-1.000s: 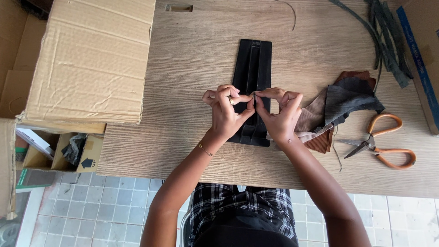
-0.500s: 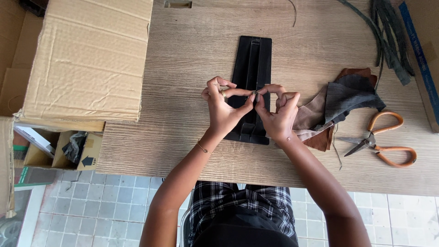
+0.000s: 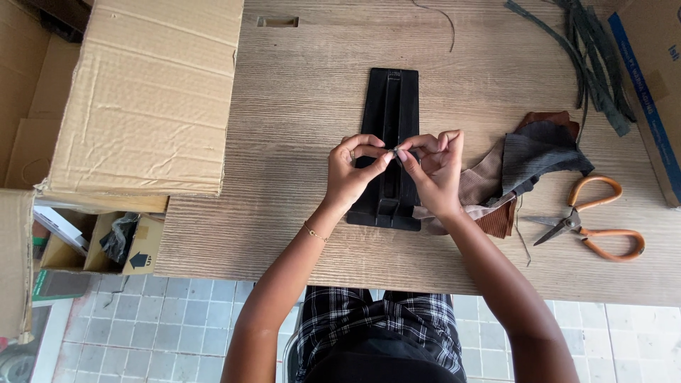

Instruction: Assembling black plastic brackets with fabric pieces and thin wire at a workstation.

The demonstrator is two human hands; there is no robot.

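Head view had us looking down at a wooden table [image 3: 298, 128], and we figured the likeliest slip was the tiny piece popping out of our pinch, since it was so small and held only at the fingertips. If it dropped, it could have landed in the groove of the black plastic jig [image 3: 390, 99] right below, or bounced off the table edge onto the grey tiled floor [image 3: 177, 326], where we'd have had a hard time spotting it.

Other stuff around: a big cardboard box [image 3: 149, 99] sat on the table's left side, a pile of brown and grey fabric scraps [image 3: 528, 159] lay just right of the jig, and the orange-handled scissors [image 3: 589, 220] lay beyond those, blades pointing toward our right arm, so a careless elbow could have caught them. Dark strips [image 3: 592, 57] lay at the far right corner.

As for the fingers: our left hand [image 3: 351, 170] and right hand [image 3: 433, 174] met above the jig, thumbs and forefingers closed almost fully, fingertips touching, both pinching the same small pale piece [image 3: 395, 150]. The other fingers curled loosely. We couldn't tell what that piece actually was, too small.
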